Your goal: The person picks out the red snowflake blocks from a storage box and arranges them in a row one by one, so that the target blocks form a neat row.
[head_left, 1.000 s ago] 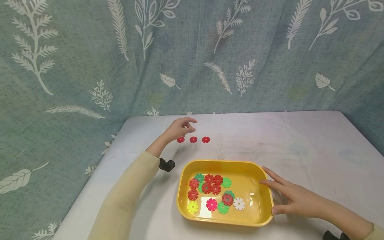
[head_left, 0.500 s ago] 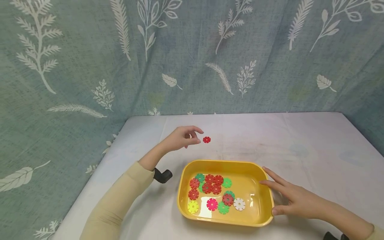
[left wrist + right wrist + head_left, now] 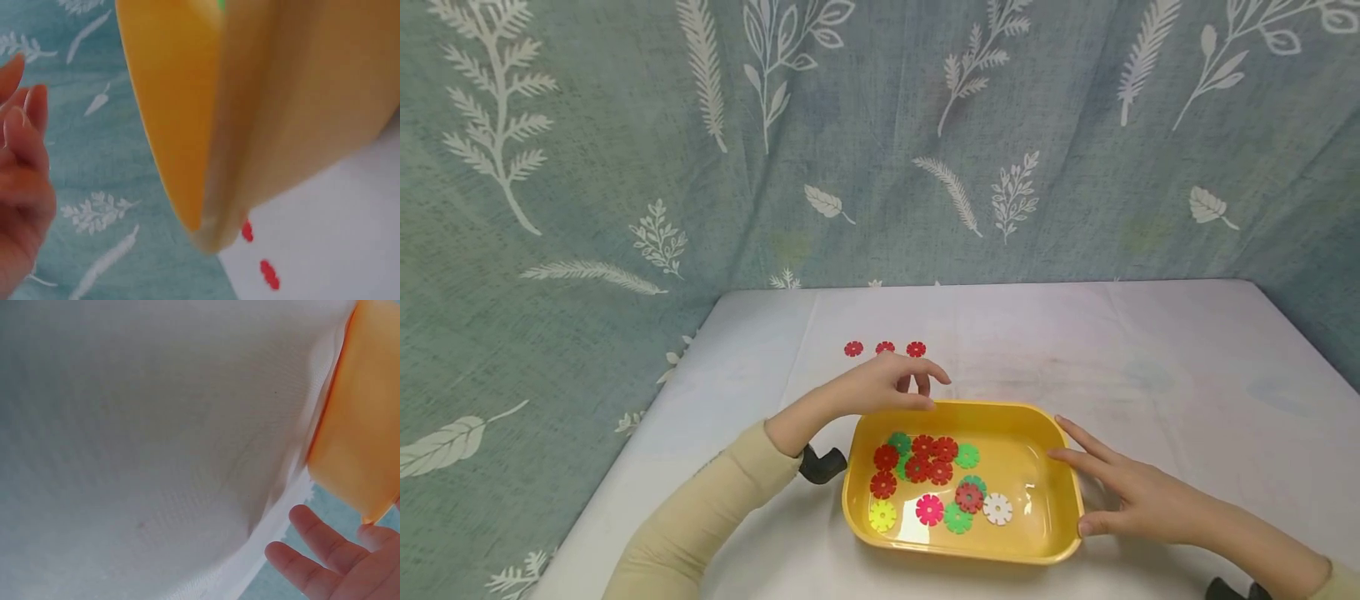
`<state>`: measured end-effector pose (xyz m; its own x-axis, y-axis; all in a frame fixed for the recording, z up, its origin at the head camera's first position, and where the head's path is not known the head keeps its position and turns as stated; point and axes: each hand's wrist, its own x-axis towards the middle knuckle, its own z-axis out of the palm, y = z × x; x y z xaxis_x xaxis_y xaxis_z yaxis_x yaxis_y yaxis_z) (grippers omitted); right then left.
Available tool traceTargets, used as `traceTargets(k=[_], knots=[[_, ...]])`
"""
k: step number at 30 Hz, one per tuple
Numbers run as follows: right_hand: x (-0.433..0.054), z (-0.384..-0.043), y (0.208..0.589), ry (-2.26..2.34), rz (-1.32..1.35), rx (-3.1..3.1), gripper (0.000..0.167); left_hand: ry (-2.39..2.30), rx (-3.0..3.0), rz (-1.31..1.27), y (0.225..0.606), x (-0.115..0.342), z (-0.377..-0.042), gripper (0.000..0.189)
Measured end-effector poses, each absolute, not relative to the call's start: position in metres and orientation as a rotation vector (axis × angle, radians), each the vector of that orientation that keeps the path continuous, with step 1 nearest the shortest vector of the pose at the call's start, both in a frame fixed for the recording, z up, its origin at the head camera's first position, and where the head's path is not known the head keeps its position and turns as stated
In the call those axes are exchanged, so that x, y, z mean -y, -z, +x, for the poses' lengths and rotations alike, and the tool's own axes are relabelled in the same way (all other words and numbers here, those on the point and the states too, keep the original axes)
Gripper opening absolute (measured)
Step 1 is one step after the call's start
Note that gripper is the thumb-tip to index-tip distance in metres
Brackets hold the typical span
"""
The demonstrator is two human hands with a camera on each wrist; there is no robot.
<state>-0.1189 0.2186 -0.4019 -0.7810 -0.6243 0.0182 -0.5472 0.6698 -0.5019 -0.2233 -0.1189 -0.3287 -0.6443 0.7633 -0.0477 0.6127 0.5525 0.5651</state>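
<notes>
My left hand (image 3: 883, 387) hovers at the back rim of a yellow plastic tray (image 3: 1011, 437), fingers loosely bent with nothing between them. In the left wrist view, that hand (image 3: 25, 181) shows at the left edge, apart from the tray wall (image 3: 169, 112). My right hand (image 3: 1138, 496) rests on the tray's right rim, fingers spread, one fingertip over the edge and the thumb against the outside. Inside lie several notched plastic discs: red (image 3: 883, 485), green (image 3: 958, 520), one yellow (image 3: 882, 516), one pink (image 3: 929, 510) and one white (image 3: 997, 509).
Behind the tray, a red disc (image 3: 853, 349), a second red disc (image 3: 885, 345) partly hidden by my left hand, and a third red disc (image 3: 916, 349) form a row on the white tablecloth (image 3: 1037, 333). A leaf-patterned curtain (image 3: 865, 167) hangs behind the table.
My left hand has moved from the row of red discs toward me and to the right, reaching the tray's back rim. The right hand and tray stay put.
</notes>
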Motion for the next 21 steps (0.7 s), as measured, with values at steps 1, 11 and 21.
traceTargets(k=[1, 11, 21], knots=[[-0.218, -0.119, 0.402, 0.748, -0.965, -2.723, 0.069, -0.725, -2.490, 1.149, 0.329, 0.117, -0.221, 0.032], [-0.218, -0.119, 0.401, 0.775, -0.950, -2.699, 0.069, -0.711, -2.374, 1.292, 0.317, 0.102, -0.203, 0.033], [-0.218, -0.120, 0.403, 0.844, -0.920, -2.642, 0.068, -0.672, -2.283, 1.387, 0.316, 0.086, -0.198, 0.034]])
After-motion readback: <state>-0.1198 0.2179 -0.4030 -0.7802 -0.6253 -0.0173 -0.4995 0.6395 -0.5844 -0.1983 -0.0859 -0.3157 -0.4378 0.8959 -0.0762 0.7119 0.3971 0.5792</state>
